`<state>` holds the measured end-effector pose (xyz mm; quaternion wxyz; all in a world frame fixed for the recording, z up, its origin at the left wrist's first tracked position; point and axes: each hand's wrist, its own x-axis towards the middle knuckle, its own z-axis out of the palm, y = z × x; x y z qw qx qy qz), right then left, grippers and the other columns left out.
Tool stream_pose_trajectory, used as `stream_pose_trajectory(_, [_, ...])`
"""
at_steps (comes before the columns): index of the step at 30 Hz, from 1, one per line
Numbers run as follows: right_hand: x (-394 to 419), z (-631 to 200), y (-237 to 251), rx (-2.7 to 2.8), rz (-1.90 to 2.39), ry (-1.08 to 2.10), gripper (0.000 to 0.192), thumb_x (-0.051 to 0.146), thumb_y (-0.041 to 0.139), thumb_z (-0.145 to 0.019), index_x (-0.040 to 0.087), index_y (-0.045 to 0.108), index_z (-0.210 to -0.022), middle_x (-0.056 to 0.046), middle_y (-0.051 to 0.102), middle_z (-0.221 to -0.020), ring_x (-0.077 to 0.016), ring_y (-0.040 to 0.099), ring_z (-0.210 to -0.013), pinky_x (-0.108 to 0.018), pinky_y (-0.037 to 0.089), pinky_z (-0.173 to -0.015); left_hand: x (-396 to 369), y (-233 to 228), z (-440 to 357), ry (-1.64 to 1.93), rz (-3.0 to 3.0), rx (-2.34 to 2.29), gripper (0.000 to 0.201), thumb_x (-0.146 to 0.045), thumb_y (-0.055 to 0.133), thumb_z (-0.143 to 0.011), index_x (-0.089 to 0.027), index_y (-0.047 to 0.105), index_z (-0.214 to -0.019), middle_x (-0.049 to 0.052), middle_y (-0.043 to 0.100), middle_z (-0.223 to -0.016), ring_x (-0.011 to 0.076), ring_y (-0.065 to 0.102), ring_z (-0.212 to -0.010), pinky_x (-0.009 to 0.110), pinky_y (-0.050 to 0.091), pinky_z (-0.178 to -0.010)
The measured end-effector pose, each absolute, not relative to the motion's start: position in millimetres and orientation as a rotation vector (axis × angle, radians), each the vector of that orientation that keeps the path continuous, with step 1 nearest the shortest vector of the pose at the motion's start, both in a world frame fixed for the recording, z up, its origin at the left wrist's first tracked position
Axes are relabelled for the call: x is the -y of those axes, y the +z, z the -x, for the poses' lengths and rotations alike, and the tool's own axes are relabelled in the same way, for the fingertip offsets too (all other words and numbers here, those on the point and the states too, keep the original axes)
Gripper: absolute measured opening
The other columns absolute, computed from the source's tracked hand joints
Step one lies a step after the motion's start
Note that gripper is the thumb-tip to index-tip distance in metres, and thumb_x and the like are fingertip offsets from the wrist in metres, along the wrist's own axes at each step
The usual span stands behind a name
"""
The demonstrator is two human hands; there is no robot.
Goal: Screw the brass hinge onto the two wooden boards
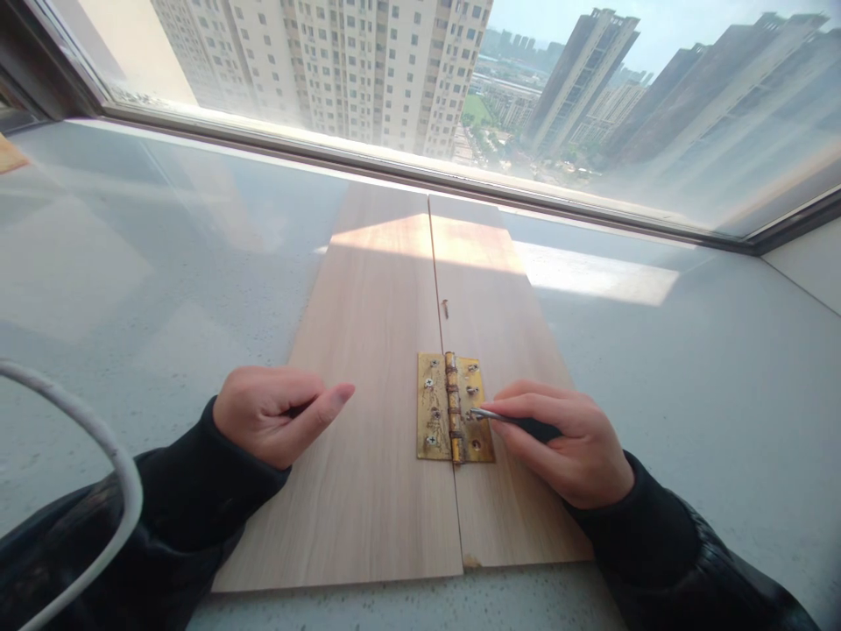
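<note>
Two light wooden boards lie side by side on a grey sill, the left board (368, 421) and the right board (499, 315). A brass hinge (453, 407) spans their seam, with several screws in its leaves. My right hand (571, 447) grips a screwdriver (505, 419), its metal tip on a screw in the hinge's right leaf. My left hand (276, 412) rests in a loose fist on the left board's left edge, thumb pointing toward the hinge; nothing shows in it. A loose screw (445, 308) lies on the right board, above the hinge.
The grey sill (710, 394) runs under a wide window (420, 79) showing tall buildings. A white cable (85, 438) arcs at the lower left. A wall edge sits at the far right.
</note>
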<state>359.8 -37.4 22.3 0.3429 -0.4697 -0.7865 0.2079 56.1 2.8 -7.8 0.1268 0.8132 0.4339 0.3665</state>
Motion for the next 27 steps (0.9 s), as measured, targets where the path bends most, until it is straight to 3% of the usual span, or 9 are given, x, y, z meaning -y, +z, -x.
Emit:
stream_pose_trajectory(7, [36.4, -357.8, 18.3, 2.042, 1.288, 0.572, 0.013, 0.027, 0.069, -0.084, 0.019, 0.068, -0.074, -0.003, 0.070, -0.068, -0.0130, 0.064, -0.059, -0.025, 0.052, -0.055, -3.0, -8.3, -54.6, 1.026, -2.363, -1.270, 0.053, -0.036, 0.051, -0.094, -0.018, 0.049, -0.044, -0.004, 0.039, -0.042, 0.0081, 0.033, -0.042, 0.025, 0.028, -0.045])
stream_pose_trajectory(11, [35.6, -356.7, 17.7, 2.054, 1.317, 0.550, 0.023, 0.032, 0.069, -0.085, 0.019, 0.062, -0.067, 0.000, 0.063, -0.061, -0.0104, 0.057, -0.055, -0.024, 0.046, -0.051, -3.6, -9.6, -55.0, 1.041, -2.364, -1.251, 0.053, -0.035, 0.052, -0.093, -0.017, 0.046, -0.044, -0.005, 0.033, -0.044, 0.0082, 0.027, -0.044, 0.024, 0.026, -0.045])
stream_pose_trajectory(17, [36.5, -357.6, 21.0, 2.067, 1.312, 0.546, 0.008, 0.026, 0.069, -0.083, 0.019, 0.069, -0.079, 0.000, 0.066, -0.065, -0.0109, 0.060, -0.058, -0.024, 0.048, -0.055, -3.2, -10.6, -55.1, 1.044, -2.335, -1.242, 0.052, -0.035, 0.053, -0.093, -0.017, 0.046, -0.044, -0.005, 0.033, -0.045, 0.0081, 0.028, -0.044, 0.024, 0.026, -0.045])
stream_pose_trajectory(27, [34.4, -361.3, 18.2, 1.982, 1.390, 0.525, 0.009, 0.028, 0.069, -0.084, 0.021, 0.069, -0.078, -0.001, 0.071, -0.071, -0.0131, 0.064, -0.063, -0.024, 0.052, -0.058, -3.2, -8.9, -57.0, 1.036, -2.339, -1.233, 0.051, -0.034, 0.053, -0.092, -0.018, 0.040, -0.045, -0.005, 0.024, -0.050, 0.0097, 0.022, -0.050, 0.026, 0.022, -0.047])
